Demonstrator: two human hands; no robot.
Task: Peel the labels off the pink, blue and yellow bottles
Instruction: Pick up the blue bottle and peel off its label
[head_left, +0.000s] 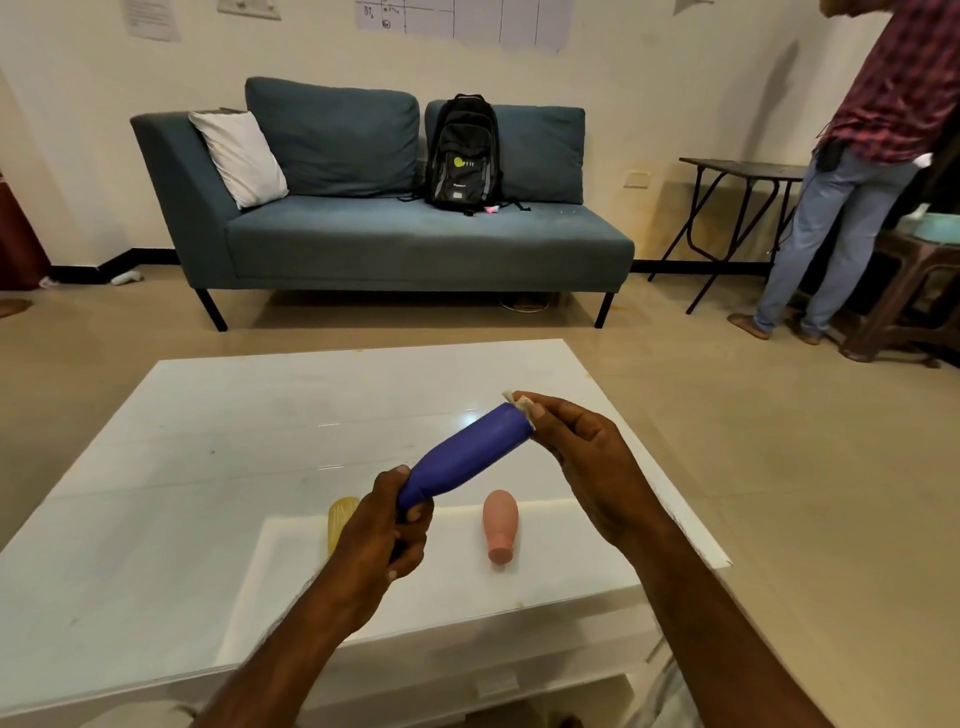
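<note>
White counter (218, 447), left hand (382, 535) wrapped tight round blue bottle (465, 457) neck, right hand (587, 467) fingers (540, 410) pinching small label (517, 399) scrap at its bottom end

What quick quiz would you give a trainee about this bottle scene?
1. True or false: the left hand grips the blue bottle at its narrow end.
2. The right hand pinches: A) a cap, B) a whitish label scrap, C) a pen.
3. Which two bottles lie on the white table?

Key: 1 true; 2 B; 3 the pink bottle and the yellow bottle.
</note>
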